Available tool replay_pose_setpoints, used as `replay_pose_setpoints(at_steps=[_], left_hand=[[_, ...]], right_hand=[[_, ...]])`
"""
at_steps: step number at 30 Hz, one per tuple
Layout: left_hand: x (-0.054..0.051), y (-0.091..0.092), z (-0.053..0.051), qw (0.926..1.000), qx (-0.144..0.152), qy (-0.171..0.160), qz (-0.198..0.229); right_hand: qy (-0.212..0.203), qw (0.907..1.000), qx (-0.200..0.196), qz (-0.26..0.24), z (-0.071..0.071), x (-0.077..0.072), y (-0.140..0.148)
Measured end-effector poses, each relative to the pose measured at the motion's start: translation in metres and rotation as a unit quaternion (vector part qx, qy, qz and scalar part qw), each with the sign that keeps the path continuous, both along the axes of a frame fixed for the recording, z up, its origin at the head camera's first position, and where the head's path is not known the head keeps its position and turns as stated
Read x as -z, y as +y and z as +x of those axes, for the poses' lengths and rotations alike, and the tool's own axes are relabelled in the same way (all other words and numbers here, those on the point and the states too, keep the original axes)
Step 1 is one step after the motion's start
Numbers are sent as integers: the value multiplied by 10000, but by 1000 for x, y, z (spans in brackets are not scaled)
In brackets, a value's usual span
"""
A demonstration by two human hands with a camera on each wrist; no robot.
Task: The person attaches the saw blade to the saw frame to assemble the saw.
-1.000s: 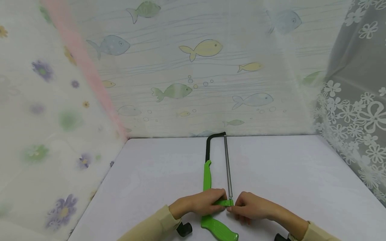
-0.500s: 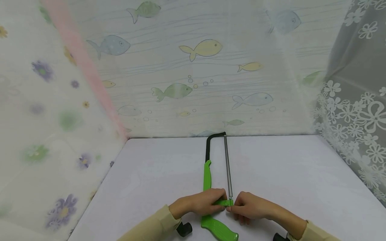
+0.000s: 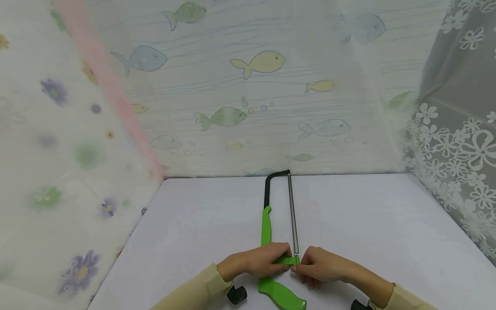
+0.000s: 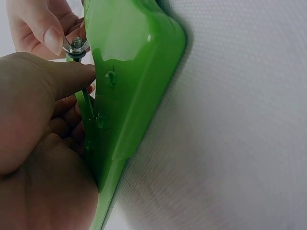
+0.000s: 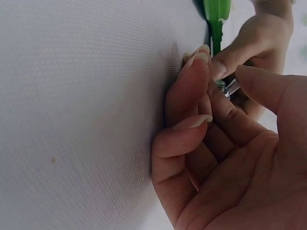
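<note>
A hacksaw (image 3: 265, 228) with a green handle and a black front frame lies on the white table, its narrow metal blade (image 3: 292, 211) on the right side. My left hand (image 3: 261, 259) grips the green lower part of the frame, thumb along the short arm that carries the blade's near end. At that end a metal wing nut (image 4: 76, 49) sits on a threaded bolt, seen in the left wrist view. My right hand (image 3: 327, 265) pinches the wing nut between thumb and index finger; its other fingers are curled near the tabletop. In the head view the fingers hide the nut.
The white table (image 3: 368, 215) reaches back to a fish-print curtain (image 3: 252, 90). A flower-print sheet (image 3: 77, 172) hangs at the left and a lace curtain (image 3: 461, 129) at the right. Black wrist devices show by both sleeves, the left one (image 3: 237, 295) beside the saw handle.
My right forearm has shifted slightly to the left, with its fingers still at the blade's near end. The left hand and the hacksaw stay in place.
</note>
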State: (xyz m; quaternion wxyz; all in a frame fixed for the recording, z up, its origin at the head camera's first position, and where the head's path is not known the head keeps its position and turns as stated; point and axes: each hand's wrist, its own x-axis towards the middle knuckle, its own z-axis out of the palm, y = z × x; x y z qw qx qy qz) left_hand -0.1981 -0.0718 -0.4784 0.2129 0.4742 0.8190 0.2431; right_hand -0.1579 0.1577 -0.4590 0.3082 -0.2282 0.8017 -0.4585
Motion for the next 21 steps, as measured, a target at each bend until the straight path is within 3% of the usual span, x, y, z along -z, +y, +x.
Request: replay_pose_setpoints(at_steps=[14,21], left_hand=[[-3,1,1,9999,-65,-70,-47],[-4,1,2,10000,-74,-25,-45]], right_hand=[[23,9999,114,-22,5,-1,8],[190,9998,-57,-100,3,1,14]])
